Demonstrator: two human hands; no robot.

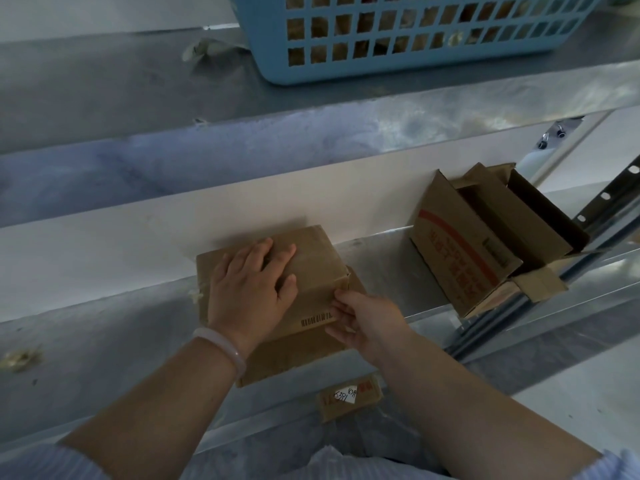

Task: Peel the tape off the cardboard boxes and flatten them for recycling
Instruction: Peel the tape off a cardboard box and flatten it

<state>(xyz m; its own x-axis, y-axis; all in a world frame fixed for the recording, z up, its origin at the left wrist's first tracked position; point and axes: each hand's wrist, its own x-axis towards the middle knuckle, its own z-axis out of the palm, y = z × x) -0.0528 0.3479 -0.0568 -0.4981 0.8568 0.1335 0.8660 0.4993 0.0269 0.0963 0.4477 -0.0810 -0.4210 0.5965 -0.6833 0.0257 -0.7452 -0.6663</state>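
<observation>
The small brown cardboard box [311,268] sits on the grey metal shelf [104,358] in front of me, closed, its top creased and dull, with a printed barcode label [317,320] on the near face. It rests on a flat sheet of cardboard [294,355] that sticks out beneath it towards me. My left hand [249,289] lies palm down on the lid, fingers straight and spread, pressing on the top and gripping nothing; a pale smooth bracelet [221,344] circles that wrist, and the forearm runs in from the lower left. My right hand [363,320] comes in from the lower right, wrist bent, fingertips curled against the box's right front edge just beside the barcode. I cannot tell whether they pinch anything there. Nearer to me lies a small cardboard piece [349,398] with a white label bearing handwritten numbers. Well to the right on the same shelf an open cardboard box [485,244] with red print lies tilted, flaps splayed. On the shelf above stands a light blue plastic basket [398,46] with square holes. A crumpled pale scrap [20,358] lies at the shelf's left.
</observation>
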